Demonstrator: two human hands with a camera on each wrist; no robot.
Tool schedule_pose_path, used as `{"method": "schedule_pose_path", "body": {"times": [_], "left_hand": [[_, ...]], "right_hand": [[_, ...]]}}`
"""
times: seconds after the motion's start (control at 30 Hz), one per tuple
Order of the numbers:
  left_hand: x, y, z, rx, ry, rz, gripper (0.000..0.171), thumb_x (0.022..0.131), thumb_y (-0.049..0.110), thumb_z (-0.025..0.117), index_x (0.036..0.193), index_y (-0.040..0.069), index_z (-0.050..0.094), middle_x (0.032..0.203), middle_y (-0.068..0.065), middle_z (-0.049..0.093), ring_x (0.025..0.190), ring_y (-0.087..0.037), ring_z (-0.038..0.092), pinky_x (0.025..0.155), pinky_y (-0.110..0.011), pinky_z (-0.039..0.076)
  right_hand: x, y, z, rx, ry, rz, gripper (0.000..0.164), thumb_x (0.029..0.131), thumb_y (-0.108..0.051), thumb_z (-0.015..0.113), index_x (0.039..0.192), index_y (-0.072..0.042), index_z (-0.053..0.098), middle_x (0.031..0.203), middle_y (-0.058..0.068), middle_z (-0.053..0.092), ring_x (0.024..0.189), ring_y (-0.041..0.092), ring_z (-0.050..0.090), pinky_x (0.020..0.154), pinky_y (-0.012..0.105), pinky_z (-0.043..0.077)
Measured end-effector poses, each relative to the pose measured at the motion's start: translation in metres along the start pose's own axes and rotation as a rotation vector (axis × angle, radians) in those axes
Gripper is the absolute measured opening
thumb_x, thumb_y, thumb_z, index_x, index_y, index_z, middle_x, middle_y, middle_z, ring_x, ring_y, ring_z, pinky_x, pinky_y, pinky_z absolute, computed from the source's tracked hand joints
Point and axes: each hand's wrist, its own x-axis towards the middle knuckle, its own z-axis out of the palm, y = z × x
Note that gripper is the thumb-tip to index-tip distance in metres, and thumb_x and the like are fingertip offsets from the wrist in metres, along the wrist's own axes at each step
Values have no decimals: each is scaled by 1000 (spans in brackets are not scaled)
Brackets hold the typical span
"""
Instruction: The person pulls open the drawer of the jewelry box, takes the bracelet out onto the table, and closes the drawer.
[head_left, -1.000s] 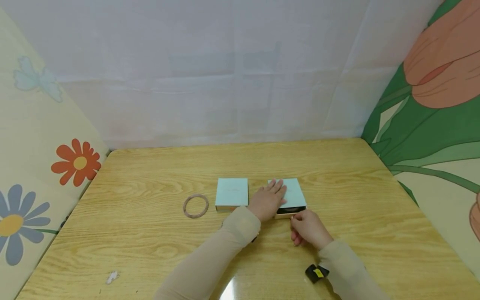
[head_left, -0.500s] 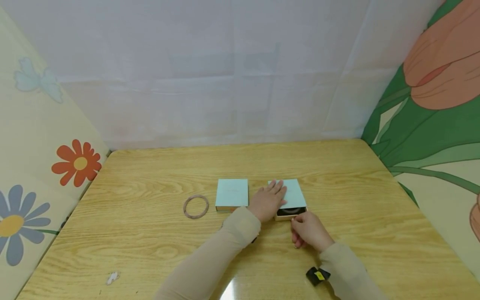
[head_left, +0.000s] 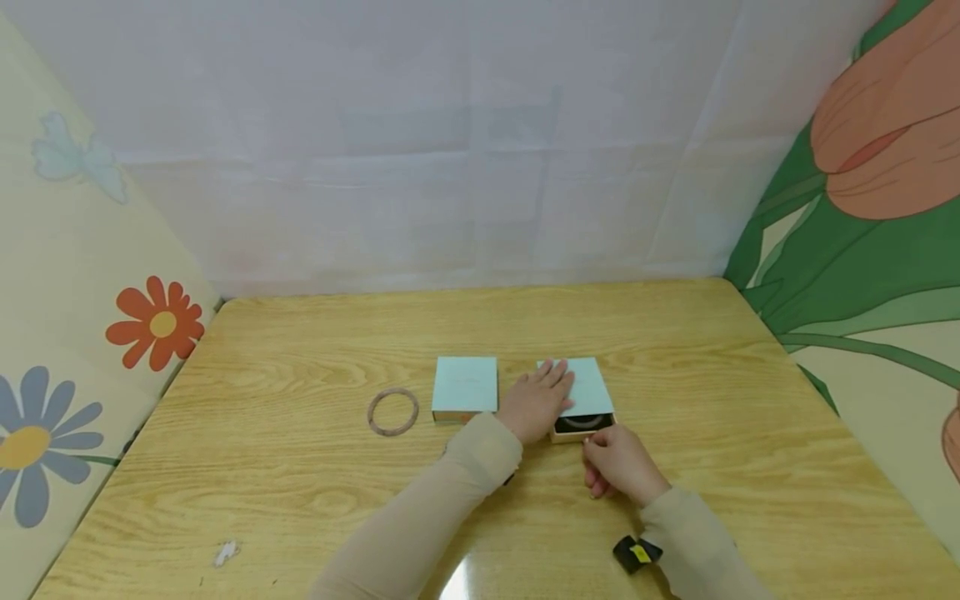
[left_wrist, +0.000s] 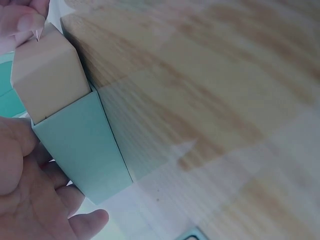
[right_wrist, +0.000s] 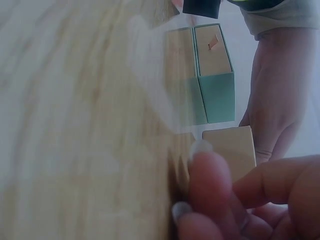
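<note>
In the head view, my left hand (head_left: 534, 404) lies flat with spread fingers on the pale blue lid of the right-hand drawer box (head_left: 591, 390). The cream drawer (left_wrist: 50, 75) sticks partway out of its sleeve (left_wrist: 90, 145) toward me. Inside its dark interior, part of a ring-shaped bangle (head_left: 583, 423) shows; the rest is under the lid. My right hand (head_left: 621, 460) is at the drawer's front, thumb and finger pinching a small pull tab (left_wrist: 38, 34), seen in the left wrist view.
A second pale blue drawer box (head_left: 465, 383) stands shut to the left, its own ribbon tab (right_wrist: 213, 41) visible in the right wrist view. Left of it lies a brownish-pink bangle (head_left: 390, 432) on the wooden table (head_left: 300, 350). A whitish mark (head_left: 225, 552) is near the front left.
The drawer has slid slightly farther out toward me with my right hand, exposing more of the bangle inside. My left hand has stayed on the lid.
</note>
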Motion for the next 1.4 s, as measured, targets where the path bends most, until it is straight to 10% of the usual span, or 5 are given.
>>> {"method": "schedule_pose_path", "body": {"times": [1.4], "left_hand": [[-2,1,1,23,-6,-6,54,106,38,31,155,15,26,161,-2,14,147,-19,12,115,-40,26]], "right_hand": [[-10,2,2,-13,3,2,37,98,-5,46,63,-1,58,51,5,56,42,16,56,38,26,44]]}}
